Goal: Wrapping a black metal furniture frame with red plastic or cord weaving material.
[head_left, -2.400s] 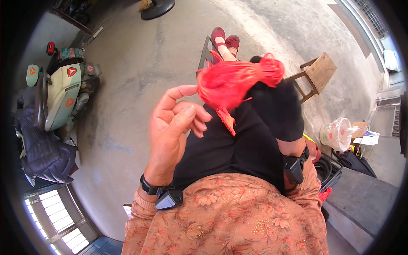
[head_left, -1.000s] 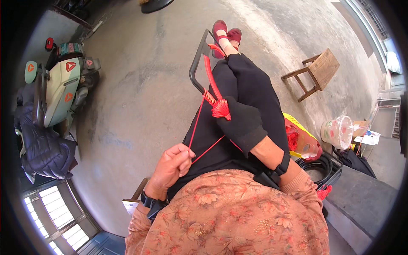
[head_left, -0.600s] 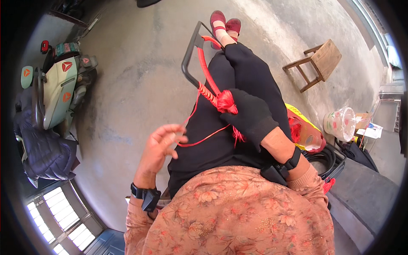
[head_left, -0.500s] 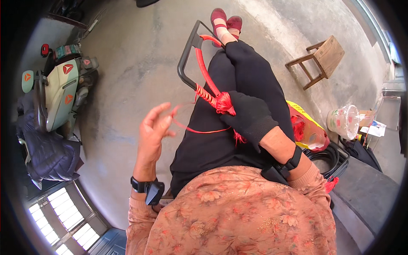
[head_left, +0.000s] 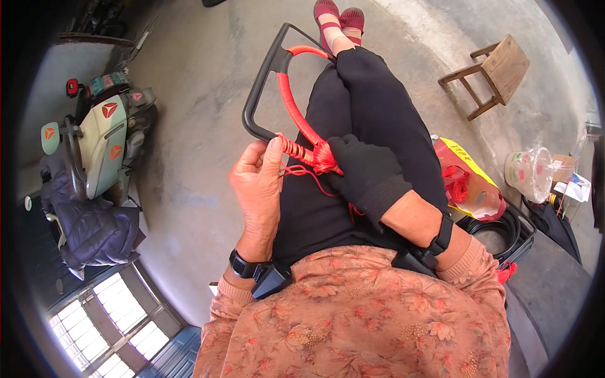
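A black tubular frame (head_left: 250,101) with a curved bar (head_left: 291,104) wrapped in red cord lies over my thighs. My bare left hand (head_left: 255,186) is closed at the frame's red-wound straight part, with thumb and fingers pinching the red cord (head_left: 296,170). Slack loops of the cord hang beside the fingers. In a black glove, my right hand (head_left: 372,173) is closed round the frame's lower end, next to a bunched red knot (head_left: 324,157). The glove hides the part it grips.
On my right lie a red and yellow bag (head_left: 469,189) with red cord inside and a coil of black hose (head_left: 504,236). Beyond are a plastic-wrapped tub (head_left: 526,173) and a wooden stool (head_left: 498,72). A scooter (head_left: 104,142) stands at the left.
My left hand has moved right, from holding a cord loop out in the air to pinching at the wound bar. The cord loop is smaller. My right hand keeps its grip.
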The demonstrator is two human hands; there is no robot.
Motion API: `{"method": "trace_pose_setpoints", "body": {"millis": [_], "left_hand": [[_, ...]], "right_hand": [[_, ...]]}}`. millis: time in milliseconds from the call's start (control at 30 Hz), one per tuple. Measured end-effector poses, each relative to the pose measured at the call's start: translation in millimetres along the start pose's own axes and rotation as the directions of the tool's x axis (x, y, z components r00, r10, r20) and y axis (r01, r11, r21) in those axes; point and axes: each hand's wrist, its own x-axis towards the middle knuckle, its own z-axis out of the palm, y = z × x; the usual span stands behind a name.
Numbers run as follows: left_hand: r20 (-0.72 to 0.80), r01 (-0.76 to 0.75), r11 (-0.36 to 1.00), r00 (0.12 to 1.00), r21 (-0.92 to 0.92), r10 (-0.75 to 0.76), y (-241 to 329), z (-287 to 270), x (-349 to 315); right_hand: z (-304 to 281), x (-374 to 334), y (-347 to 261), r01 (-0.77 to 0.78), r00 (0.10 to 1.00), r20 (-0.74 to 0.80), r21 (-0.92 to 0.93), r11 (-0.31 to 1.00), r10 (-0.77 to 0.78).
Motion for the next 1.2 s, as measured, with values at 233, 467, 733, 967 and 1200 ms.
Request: {"method": "trace_pose_setpoints", "body": {"millis": [233,467,733,967,1200], "left_hand": [[0.074,-0.394,0.715,0.897,0.577,0.435,15,-22,4],[0.120,-0.242,0.853,0.970,0.463,0.210,40,-31,-1],[0.081,-0.034,0.999,0.996,-0.012,0.035,-2,3,2],[0.046,0.001,0.999,0.999,0.038,-0.003,-25,8,-10],[0.092,-0.018,0.999,0.996,-0.034,0.021,-32,9,-12]], "right_hand": [[5,1,0,0.055,0.997,-0.060,0.006,0.998,-0.054],[5,0,3,0.025,1.000,0.002,-0.034,0.999,-0.025],[7,-2,2,0.015,0.999,-0.029,-0.037,0.999,-0.017],[16,-1,4,0.050,0.999,-0.019,-0.073,0.996,-0.051],[17,0,4,0.018,1.000,-0.003,-0.125,0.992,-0.019]]}}
